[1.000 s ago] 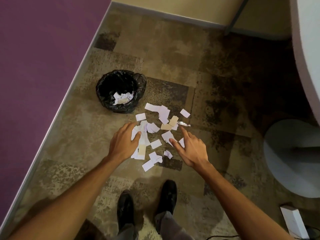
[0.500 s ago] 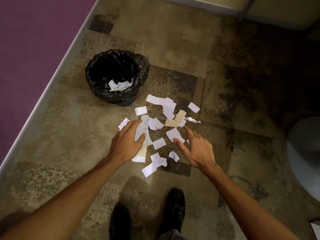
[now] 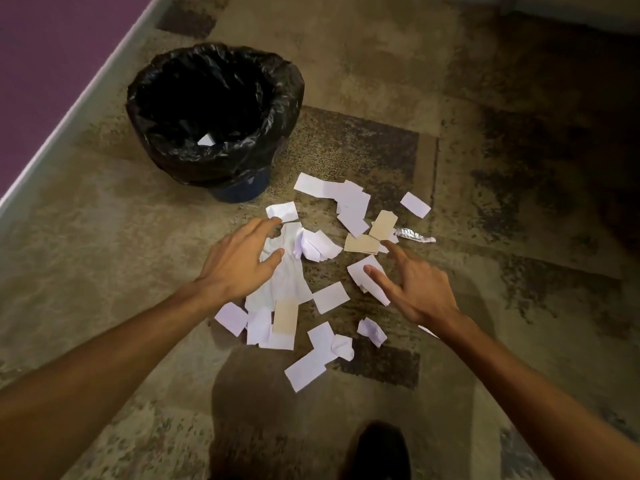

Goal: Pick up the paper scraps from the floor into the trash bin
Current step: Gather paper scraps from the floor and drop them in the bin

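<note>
Several white and tan paper scraps [image 3: 329, 296] lie scattered on the patterned carpet, just in front of a trash bin [image 3: 284, 98] lined with a black bag. One white scrap shows deep inside the bin. My left hand [image 3: 239, 261] hovers over the left part of the pile, fingers spread and curved, touching a crumpled white piece. My right hand [image 3: 412, 285] is over the right part, fingers apart, fingertips near a tan scrap [image 3: 362, 244] and a white scrap. Neither hand holds anything.
A purple wall with a pale baseboard [image 3: 69, 112] runs along the left. A silver foil wrapper [image 3: 414, 234] lies at the pile's right edge. My black shoe [image 3: 377, 452] is at the bottom. Dark carpet stretches to the right.
The view has dropped closer to the floor, so bin and scraps look larger. Both hands have moved forward over the pile; the left hand now rests on a crumpled white scrap.
</note>
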Motion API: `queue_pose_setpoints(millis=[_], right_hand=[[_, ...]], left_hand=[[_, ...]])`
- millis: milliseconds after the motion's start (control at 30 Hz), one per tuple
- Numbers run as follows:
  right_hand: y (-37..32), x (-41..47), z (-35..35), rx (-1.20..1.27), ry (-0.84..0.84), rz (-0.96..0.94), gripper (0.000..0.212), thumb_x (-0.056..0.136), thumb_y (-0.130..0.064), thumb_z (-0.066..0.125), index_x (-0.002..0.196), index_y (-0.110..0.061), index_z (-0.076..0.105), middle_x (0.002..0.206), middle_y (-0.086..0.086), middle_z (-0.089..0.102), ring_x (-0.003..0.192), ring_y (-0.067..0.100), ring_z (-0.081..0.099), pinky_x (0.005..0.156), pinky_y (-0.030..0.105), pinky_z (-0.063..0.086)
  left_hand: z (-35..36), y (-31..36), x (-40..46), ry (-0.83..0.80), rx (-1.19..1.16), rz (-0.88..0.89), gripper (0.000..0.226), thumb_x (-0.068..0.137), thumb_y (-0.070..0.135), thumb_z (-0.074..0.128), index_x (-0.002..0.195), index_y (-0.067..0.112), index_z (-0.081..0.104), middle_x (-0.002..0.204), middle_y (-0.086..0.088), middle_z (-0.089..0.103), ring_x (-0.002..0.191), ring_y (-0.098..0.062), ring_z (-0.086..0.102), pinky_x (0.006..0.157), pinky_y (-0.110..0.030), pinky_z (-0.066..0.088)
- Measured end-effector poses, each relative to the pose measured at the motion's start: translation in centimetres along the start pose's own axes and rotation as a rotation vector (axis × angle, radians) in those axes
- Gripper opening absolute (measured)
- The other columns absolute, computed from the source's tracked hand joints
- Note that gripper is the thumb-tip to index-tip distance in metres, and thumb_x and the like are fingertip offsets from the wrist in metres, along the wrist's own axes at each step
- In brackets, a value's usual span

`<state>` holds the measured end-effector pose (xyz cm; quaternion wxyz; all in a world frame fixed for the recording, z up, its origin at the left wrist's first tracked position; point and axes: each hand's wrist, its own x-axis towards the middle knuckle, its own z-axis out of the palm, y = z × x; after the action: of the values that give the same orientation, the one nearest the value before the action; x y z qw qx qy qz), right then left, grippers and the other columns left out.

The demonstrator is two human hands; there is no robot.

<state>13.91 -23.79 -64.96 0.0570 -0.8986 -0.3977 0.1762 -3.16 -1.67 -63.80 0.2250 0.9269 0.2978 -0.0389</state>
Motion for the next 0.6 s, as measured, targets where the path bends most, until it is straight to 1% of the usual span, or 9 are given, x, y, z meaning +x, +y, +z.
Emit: queue_pose_setpoints(millis=[67, 167, 233, 367, 433, 500, 600], right_hand=[[0.5, 1.3, 1.5, -0.009, 0.007, -0.01, 0.078, 0.086, -0.073, 0.018, 0.149, -0.028, 0.032, 0.138, 0.004, 0.06, 0.114, 0.029, 0.062, 0.087, 0.044, 0.051], [1.1, 3.1, 3.8, -0.01, 0.017, -0.034, 0.079, 0.087, -0.074, 0.018, 0.148, -0.027, 0.033, 0.136, 0.004, 0.06, 0.112, 0.029, 0.063, 0.088, 0.042, 0.053], [1.5, 4.4, 5.4, 0.017, 0.017, -0.048, 0.08, 0.086, -0.075, 0.02, 0.148, -0.027, 0.035, 0.136, 0.004, 0.06, 0.113, 0.028, 0.062, 0.09, 0.042, 0.053], [2.0, 7.0, 8.3, 0.06, 0.0, -0.062, 0.086, 0.081, -0.08, 0.02, 0.148, -0.028, 0.036, 0.141, 0.003, 0.057, 0.121, 0.027, 0.059, 0.095, 0.046, 0.052], [2.0, 8.4, 9.8, 0.036, -0.018, -0.089, 0.081, 0.085, -0.078, 0.025, 0.148, -0.029, 0.035, 0.14, 0.002, 0.058, 0.121, 0.025, 0.058, 0.095, 0.044, 0.051], [1.7, 9.6, 11.1, 0.003, -0.022, -0.122, 0.073, 0.09, -0.072, 0.033, 0.148, -0.028, 0.034, 0.137, 0.001, 0.059, 0.118, 0.024, 0.059, 0.092, 0.04, 0.051], [0.9, 11.1, 12.6, -0.032, -0.022, -0.179, 0.07, 0.092, -0.067, 0.04, 0.148, -0.024, 0.033, 0.137, 0.004, 0.058, 0.116, 0.028, 0.059, 0.087, 0.04, 0.05]], left_hand=[[1.4, -1.1, 0.9, -0.016, 0.044, 0.045, 0.056, 0.096, 0.038, 0.051, 0.147, 0.023, 0.034, 0.149, -0.001, 0.042, 0.13, -0.023, 0.046, 0.099, -0.037, 0.043], [3.2, -2.8, 2.2, -0.066, 0.144, 0.095, 0.058, 0.096, 0.043, 0.048, 0.149, 0.026, 0.03, 0.153, 0.0, 0.036, 0.134, -0.022, 0.043, 0.103, -0.037, 0.041], [4.2, -3.7, 3.1, -0.077, 0.196, 0.123, 0.058, 0.096, 0.045, 0.048, 0.148, 0.027, 0.031, 0.153, 0.002, 0.037, 0.134, -0.02, 0.043, 0.103, -0.036, 0.041], [6.7, -5.2, 4.6, -0.07, 0.178, 0.109, 0.057, 0.095, 0.045, 0.049, 0.147, 0.029, 0.032, 0.151, 0.004, 0.039, 0.133, -0.019, 0.043, 0.104, -0.037, 0.04], [8.2, -6.0, 5.6, -0.074, 0.161, 0.111, 0.058, 0.095, 0.047, 0.049, 0.147, 0.029, 0.033, 0.151, 0.004, 0.039, 0.132, -0.019, 0.044, 0.104, -0.038, 0.042], [9.5, -6.7, 6.5, -0.067, 0.154, 0.118, 0.058, 0.094, 0.047, 0.05, 0.147, 0.027, 0.035, 0.149, 0.004, 0.042, 0.128, -0.018, 0.048, 0.101, -0.036, 0.046], [11.1, -7.5, 7.9, -0.064, 0.197, 0.131, 0.06, 0.093, 0.048, 0.051, 0.145, 0.022, 0.037, 0.143, 0.002, 0.047, 0.123, -0.019, 0.05, 0.096, -0.036, 0.048]])
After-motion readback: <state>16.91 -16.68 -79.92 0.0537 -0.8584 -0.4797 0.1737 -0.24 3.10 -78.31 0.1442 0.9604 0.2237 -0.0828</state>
